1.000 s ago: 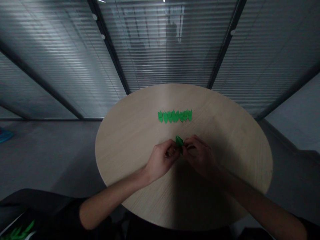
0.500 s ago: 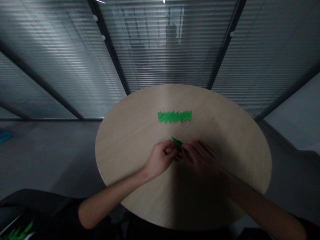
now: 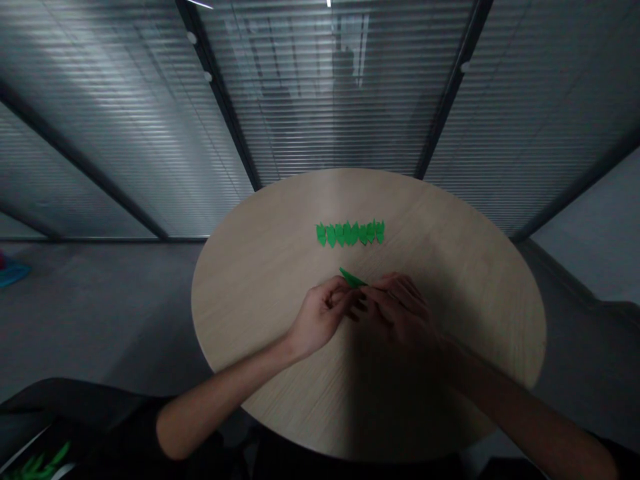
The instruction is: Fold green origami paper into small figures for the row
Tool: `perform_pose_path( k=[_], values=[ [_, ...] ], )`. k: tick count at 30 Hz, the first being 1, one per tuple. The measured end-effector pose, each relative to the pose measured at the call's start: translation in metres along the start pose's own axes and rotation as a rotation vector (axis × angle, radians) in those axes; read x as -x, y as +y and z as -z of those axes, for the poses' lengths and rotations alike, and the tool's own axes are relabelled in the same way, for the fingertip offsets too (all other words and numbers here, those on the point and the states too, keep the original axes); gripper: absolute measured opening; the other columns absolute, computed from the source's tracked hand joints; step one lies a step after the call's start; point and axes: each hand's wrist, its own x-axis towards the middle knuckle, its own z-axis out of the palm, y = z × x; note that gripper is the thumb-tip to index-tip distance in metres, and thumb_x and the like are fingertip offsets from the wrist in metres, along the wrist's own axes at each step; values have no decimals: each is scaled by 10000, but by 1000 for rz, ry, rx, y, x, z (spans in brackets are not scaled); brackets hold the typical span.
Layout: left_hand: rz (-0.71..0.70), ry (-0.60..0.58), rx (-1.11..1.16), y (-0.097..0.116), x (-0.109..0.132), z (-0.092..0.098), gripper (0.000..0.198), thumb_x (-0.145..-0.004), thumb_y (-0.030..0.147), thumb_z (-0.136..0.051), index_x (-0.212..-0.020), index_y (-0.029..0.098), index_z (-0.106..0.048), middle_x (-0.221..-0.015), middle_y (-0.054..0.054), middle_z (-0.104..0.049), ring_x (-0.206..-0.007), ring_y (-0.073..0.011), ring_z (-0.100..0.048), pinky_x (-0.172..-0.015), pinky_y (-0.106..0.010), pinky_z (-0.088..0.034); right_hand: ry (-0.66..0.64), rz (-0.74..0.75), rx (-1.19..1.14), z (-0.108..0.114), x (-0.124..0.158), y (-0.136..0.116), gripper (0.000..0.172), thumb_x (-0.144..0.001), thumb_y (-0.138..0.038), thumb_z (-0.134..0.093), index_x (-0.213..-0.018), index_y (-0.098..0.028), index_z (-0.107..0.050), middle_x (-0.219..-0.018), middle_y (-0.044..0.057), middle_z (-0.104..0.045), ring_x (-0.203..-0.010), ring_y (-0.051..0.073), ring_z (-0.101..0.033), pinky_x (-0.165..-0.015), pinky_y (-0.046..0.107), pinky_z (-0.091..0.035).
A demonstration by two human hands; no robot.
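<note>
A folded piece of green paper [image 3: 353, 278] is pinched between my two hands above the near middle of the table. My left hand [image 3: 323, 313] grips its lower edge with thumb and fingers. From the other side my right hand [image 3: 400, 307], in shadow, has its fingers closed at the paper's right end; the fingertips partly hide it. Beyond the hands, several small folded green paper pieces [image 3: 350, 233] lie side by side in a row, pointed at top and bottom.
The round wooden table [image 3: 250, 267] stands close to glass partitions with blinds [image 3: 340, 120]. At the lower left, more green pieces [image 3: 45, 463] lie in a dark spot beside a black chair [image 3: 75, 393]. A blue object [image 3: 13, 273] is on the floor at far left.
The green paper has shifted slightly up and left, and more of it shows above the fingers. My right hand's fingers have moved a little. The row of pieces stays put.
</note>
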Motion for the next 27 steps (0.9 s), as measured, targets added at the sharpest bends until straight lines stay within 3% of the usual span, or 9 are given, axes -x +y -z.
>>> perform_pose_path(
  k=[4,7,10,15,21,27],
  values=[
    [4,-9,0,2,-2,4,188,-946,318,-593,-945,131,-607,-794,-72,-724,-705,-163,-713,-611,-264,-606,104,-134,-79,1,0,-1,175,-915,-134,-634,-1062,-219,-593,-909,47,-635,-814,196,-606,-757,360,-515],
    [-7,-28,4,2,-4,6,201,-948,323,-581,-1004,132,-609,-861,-89,-734,-750,-173,-721,-614,-268,-608,178,-269,-202,0,0,0,247,-881,-204,-687,-1090,-227,-557,-1002,68,-616,-939,224,-625,-817,379,-540],
    [-15,-56,-16,-1,-4,7,203,-952,328,-572,-1000,136,-617,-825,-73,-720,-710,-152,-701,-605,-252,-600,132,-327,-337,-2,-2,3,245,-884,-257,-683,-1095,-234,-560,-1065,81,-640,-1010,236,-644,-869,408,-549],
    [-4,-99,-18,-5,-4,6,215,-965,333,-562,-1005,131,-623,-844,-79,-720,-706,-140,-686,-609,-240,-592,42,-462,-504,-2,-5,2,116,-878,-252,-701,-949,-225,-614,-913,35,-689,-835,181,-680,-759,332,-562],
    [6,-97,-2,-4,-4,5,219,-963,333,-563,-1013,129,-623,-806,-67,-700,-721,-150,-692,-603,-242,-590,120,-368,-420,-3,-4,-1,61,-881,-173,-693,-906,-217,-659,-903,37,-681,-836,169,-670,-753,311,-560],
    [21,-89,-5,-2,-3,4,203,-959,330,-568,-985,134,-615,-780,-60,-687,-742,-159,-702,-605,-237,-585,130,-382,-367,-4,-3,-3,52,-910,-173,-662,-918,-223,-654,-881,34,-691,-818,171,-680,-747,314,-575]
  ],
)
